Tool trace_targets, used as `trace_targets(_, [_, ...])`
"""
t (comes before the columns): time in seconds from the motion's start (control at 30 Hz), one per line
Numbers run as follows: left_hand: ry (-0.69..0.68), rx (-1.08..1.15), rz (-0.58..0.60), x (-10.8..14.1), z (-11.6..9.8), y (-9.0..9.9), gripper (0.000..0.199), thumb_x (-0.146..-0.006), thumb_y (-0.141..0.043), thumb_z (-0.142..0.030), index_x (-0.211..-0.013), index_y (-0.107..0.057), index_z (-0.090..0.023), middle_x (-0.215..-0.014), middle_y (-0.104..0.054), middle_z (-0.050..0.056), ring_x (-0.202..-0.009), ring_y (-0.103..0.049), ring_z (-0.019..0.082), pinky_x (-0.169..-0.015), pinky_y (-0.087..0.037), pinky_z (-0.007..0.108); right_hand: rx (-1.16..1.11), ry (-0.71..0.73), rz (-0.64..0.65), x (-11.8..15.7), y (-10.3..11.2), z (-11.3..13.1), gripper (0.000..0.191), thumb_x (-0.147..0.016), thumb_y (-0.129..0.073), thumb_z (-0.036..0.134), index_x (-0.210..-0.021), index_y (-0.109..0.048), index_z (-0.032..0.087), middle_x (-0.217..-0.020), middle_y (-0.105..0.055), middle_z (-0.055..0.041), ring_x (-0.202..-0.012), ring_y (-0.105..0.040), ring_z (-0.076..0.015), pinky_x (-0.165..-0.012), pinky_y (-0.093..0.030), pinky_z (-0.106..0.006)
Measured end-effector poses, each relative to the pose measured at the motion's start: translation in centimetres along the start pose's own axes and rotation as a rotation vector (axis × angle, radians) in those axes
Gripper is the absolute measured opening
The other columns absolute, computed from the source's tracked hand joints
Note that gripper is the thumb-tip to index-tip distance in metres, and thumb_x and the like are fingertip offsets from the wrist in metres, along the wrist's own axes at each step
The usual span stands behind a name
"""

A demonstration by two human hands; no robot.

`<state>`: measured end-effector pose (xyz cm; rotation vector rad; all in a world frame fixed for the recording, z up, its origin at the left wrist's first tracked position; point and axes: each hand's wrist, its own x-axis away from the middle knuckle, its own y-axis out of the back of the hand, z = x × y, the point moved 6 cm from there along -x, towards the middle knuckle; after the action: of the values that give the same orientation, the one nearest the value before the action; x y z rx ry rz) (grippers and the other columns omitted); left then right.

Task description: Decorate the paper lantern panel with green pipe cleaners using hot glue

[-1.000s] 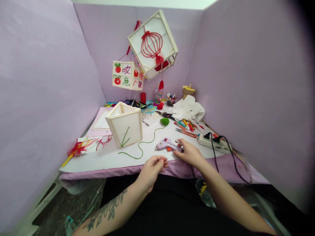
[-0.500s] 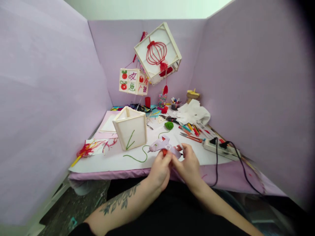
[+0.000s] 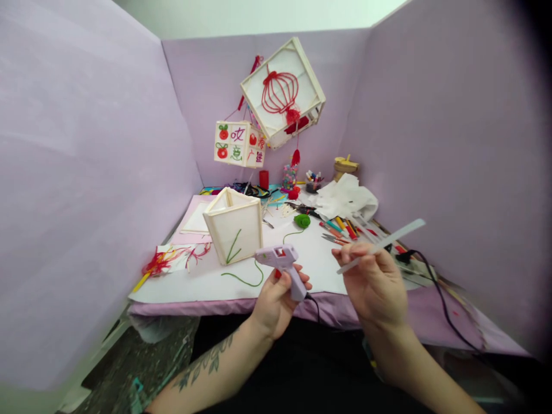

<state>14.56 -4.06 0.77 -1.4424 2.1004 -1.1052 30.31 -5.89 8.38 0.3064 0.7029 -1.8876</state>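
My left hand (image 3: 276, 299) is closed round the handle of a pale lilac glue gun (image 3: 282, 261), its nozzle pointing left. A cord hangs from the handle's lower end. Off to the right, my right hand (image 3: 375, 282) pinches a translucent white glue stick (image 3: 399, 234), tilted up to the right and apart from the gun. Left of the gun's nozzle stands a white-panelled lantern (image 3: 239, 230) with a wooden frame and green yarn lines on its front. A loose green yarn strand (image 3: 244, 283) curls on the table before it.
Two decorated lanterns, a large one (image 3: 282, 95) and a smaller one (image 3: 239, 144), hang at the back. Green yarn (image 3: 302, 221), scissors (image 3: 334, 238), markers (image 3: 340, 224) and crumpled white cloth (image 3: 347, 198) lie on the table (image 3: 181, 290). Red-yellow yarn (image 3: 157, 263) lies left. A black cord (image 3: 435, 287) runs down at right.
My hands have moved apart: the right has gone right and up with the glue stick. The glue gun in my left hand now stands more upright, its handle in full view.
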Motion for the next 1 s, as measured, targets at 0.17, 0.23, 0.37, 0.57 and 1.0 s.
trace_targets(0.17, [0.077, 0.041, 0.084, 0.4, 0.0, 0.1, 0.04, -0.065, -0.082, -0.046, -0.088, -0.069, -0.017, -0.075, -0.064, 0.003, -0.068, -0.061, 0.014, -0.067, -0.049, 0.028, 0.103, 0.186, 0.09, 1.0, -2.0, 1.7, 0.009, -0.084, -0.066, 0.038, -0.085, -0.067, 0.029, -0.07, -0.061, -0.0018, -0.074, -0.06, -0.0208, -0.076, -0.051, -0.039])
trace_targets(0.23, [0.079, 0.033, 0.113, 0.5, 0.0, 0.0, 0.039, -0.065, -0.082, -0.046, -0.087, -0.07, -0.017, -0.074, -0.064, 0.003, -0.068, -0.06, 0.015, -0.066, -0.048, 0.029, 0.158, 0.186, 0.126, 1.4, -2.4, 1.6, 0.007, -0.086, -0.064, 0.034, -0.086, -0.067, 0.027, -0.076, -0.064, -0.0033, -0.075, -0.061, -0.0209, -0.072, -0.051, -0.037])
trace_targets(0.37, [0.048, 0.024, 0.136, 0.5, 0.1, -0.1, 0.039, -0.066, -0.082, -0.044, -0.088, -0.071, -0.014, -0.073, -0.065, 0.004, -0.067, -0.06, 0.015, -0.066, -0.048, 0.029, 0.242, 0.245, 0.206, 1.6, -2.6, 2.0, 0.008, -0.087, -0.062, 0.019, -0.091, -0.067, 0.024, -0.079, -0.064, -0.0026, -0.075, -0.061, -0.0186, -0.07, -0.049, -0.033])
trace_targets(0.57, [-0.006, -0.018, 0.124, 0.4, -0.1, 0.4, 0.037, -0.068, -0.082, -0.041, -0.09, -0.07, -0.014, -0.076, -0.067, 0.005, -0.07, -0.063, 0.016, -0.069, -0.048, 0.029, 0.319, 0.345, 0.241, 1.4, -2.3, 2.8, 0.016, -0.083, -0.065, 0.009, -0.092, -0.068, 0.022, -0.081, -0.063, -0.002, -0.079, -0.059, -0.0175, -0.073, -0.047, -0.032])
trace_targets(1.0, [0.046, -0.043, 0.159, 0.7, 0.3, 0.3, 0.041, -0.068, -0.08, -0.044, -0.091, -0.068, -0.013, -0.071, -0.066, 0.005, -0.063, -0.062, 0.014, -0.062, -0.047, 0.025, 0.327, 0.325, 0.294, 1.7, -1.9, 1.5, 0.018, -0.082, -0.068, 0.012, -0.096, -0.068, 0.023, -0.077, -0.061, -0.0009, -0.073, -0.056, -0.0162, -0.067, -0.044, -0.031])
